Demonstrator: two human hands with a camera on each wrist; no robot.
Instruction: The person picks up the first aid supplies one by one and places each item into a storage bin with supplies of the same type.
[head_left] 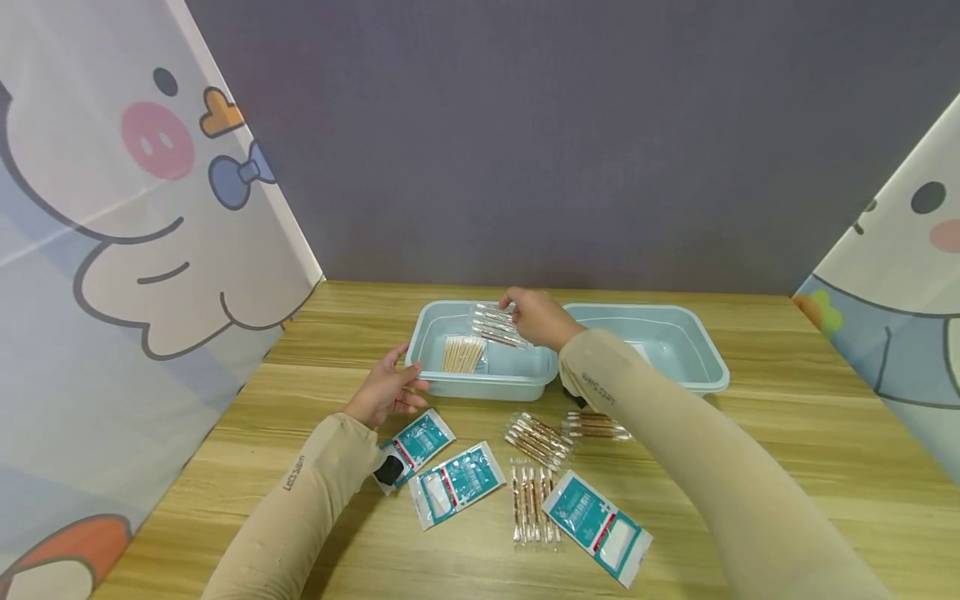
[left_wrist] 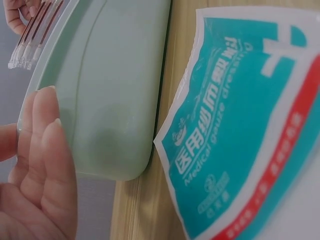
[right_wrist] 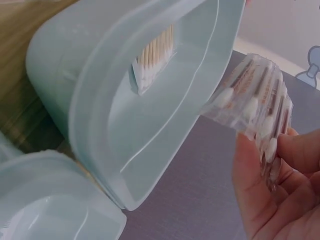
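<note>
My right hand [head_left: 542, 318] pinches a clear packet of brown-stick cotton swabs [head_left: 497, 325] between thumb and fingers. That packet hangs over the back of the left pale blue basin [head_left: 480, 387]; the right wrist view shows it tilted, white tips toward the camera. Inside this basin lies a bundle of pale-stick cotton swabs [head_left: 462, 354]. My left hand [head_left: 388, 387] is at the basin's front left corner, thumb by the rim and fingers [left_wrist: 47, 150] fairly straight along the outer wall. Close to the left wrist lies a teal-and-white gauze dressing packet [head_left: 422, 439].
A second pale blue basin [head_left: 716, 367] stands against the first on the right, partly behind my right sleeve. On the wooden table [head_left: 337, 333] lie several more swab packets [head_left: 536, 504] and two further gauze packets, one at centre [head_left: 459, 483] and one at right [head_left: 596, 527].
</note>
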